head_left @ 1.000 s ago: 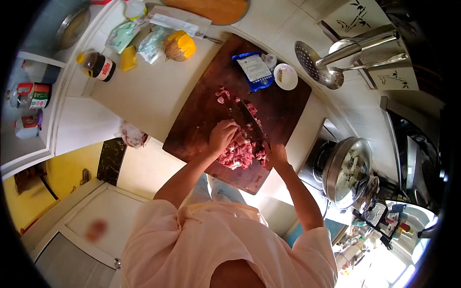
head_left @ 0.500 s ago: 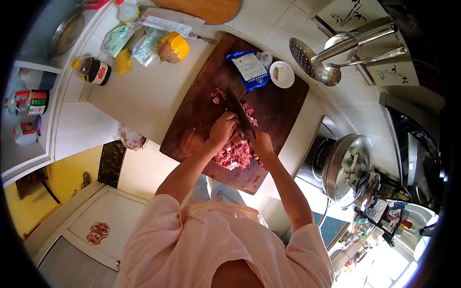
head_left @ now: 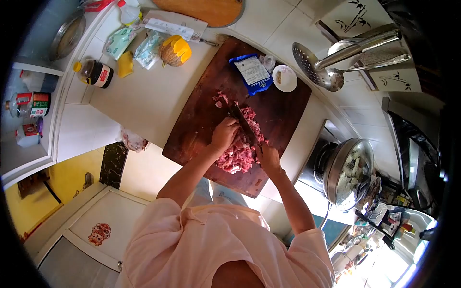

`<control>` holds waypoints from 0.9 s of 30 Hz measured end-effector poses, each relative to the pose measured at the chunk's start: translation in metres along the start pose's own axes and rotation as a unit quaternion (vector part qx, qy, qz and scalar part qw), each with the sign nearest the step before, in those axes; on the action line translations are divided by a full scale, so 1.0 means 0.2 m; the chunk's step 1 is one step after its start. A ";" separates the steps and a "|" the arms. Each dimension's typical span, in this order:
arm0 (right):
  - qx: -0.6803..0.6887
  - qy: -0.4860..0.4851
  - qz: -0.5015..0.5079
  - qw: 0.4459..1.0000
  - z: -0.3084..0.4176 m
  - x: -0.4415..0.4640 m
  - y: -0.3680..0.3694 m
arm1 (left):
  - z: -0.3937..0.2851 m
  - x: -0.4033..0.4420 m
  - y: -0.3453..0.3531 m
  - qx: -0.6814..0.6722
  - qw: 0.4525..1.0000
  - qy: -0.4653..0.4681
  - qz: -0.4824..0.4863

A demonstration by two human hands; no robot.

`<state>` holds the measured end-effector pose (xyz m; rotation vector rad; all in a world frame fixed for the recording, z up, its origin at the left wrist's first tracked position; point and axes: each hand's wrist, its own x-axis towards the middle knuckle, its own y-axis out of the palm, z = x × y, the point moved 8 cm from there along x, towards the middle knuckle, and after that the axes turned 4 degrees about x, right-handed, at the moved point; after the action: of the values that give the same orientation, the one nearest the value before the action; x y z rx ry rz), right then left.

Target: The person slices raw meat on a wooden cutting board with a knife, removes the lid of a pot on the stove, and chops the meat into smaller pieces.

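Observation:
A heap of chopped raw meat (head_left: 237, 157) lies on the dark wooden cutting board (head_left: 201, 103), with a few small bits near the far end of the blade. My right hand (head_left: 269, 157) is closed round the handle of a kitchen knife (head_left: 244, 124), its dark blade slanting away to the upper left, among the meat. My left hand (head_left: 224, 133) is beside the blade on its left, fingers curled down on the meat; the fingertips are partly hidden.
On the board's far side are a blue packet (head_left: 252, 73) and a small white dish (head_left: 285, 78). A cut pumpkin (head_left: 175, 51) and a dark sauce bottle (head_left: 94, 73) stand left. To the right, a lidded pan (head_left: 349, 174) sits on the stove; a skimmer (head_left: 306, 58) hangs above.
The knife blade has shifted down and towards me, and its far end sits nearer the meat heap. My left hand stays beside it. The whole view has shifted slightly.

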<state>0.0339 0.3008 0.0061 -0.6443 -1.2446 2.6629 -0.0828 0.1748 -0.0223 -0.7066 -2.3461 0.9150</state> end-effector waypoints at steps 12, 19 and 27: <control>-0.063 -0.022 -0.003 0.998 -0.04 -0.03 0.05 | 0.01 0.00 -0.03 0.001 1.000 -0.011 0.006; -0.032 -0.011 -0.021 0.999 -0.13 -0.21 -0.07 | 0.22 0.19 -0.36 0.033 0.997 0.019 -0.072; -0.030 -0.004 0.004 1.000 0.03 -0.05 -0.08 | 0.31 0.29 -0.22 0.049 0.995 0.084 0.037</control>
<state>0.0388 0.3044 0.0256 -0.6484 -1.3304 2.6477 -0.1756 0.1563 -0.0142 -0.8017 -2.1257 0.9570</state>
